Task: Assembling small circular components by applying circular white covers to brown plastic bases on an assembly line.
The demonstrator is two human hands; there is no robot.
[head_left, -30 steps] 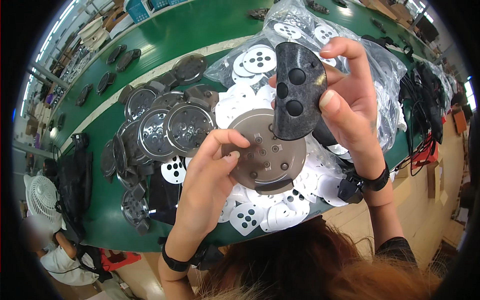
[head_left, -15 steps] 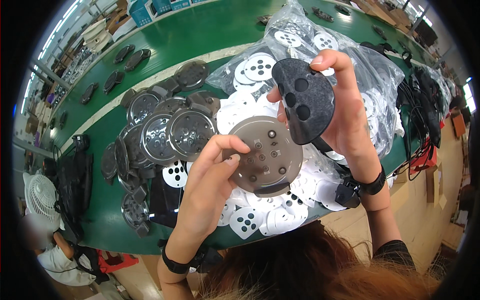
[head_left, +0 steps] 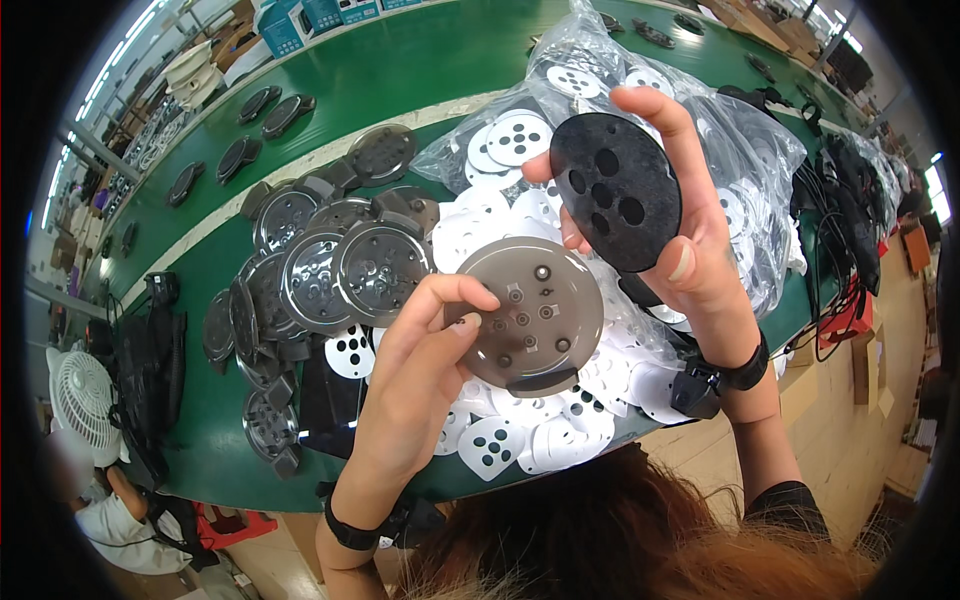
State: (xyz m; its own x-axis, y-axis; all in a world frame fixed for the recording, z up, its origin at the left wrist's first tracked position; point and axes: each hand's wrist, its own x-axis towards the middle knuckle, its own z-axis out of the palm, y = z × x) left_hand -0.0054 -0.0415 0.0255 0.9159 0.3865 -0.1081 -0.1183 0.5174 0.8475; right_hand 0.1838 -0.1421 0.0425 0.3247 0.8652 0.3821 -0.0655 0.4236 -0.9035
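Between its thumb and fingers, my left hand grips the left edge of a round, smoky translucent plastic cover with small posts and a tab at its lower edge. Up and to the right of it, my right hand holds a round black pad with several holes, tilted and apart from the cover. The thumb lies by the pad's lower right edge; the index finger is raised above it. Beneath both hands spreads a heap of white round sheets with holes.
Several smoky covers are piled to the left on the green table. A clear plastic bag of white sheets lies at the back right. Dark parts rest on a green belt beyond. A white fan stands far left.
The black pad, bent before, now lies flatter and faces me more fully. My right index finger has lifted off its top edge, and the thumb shows lower down. Dark parts on the belt have shifted right.
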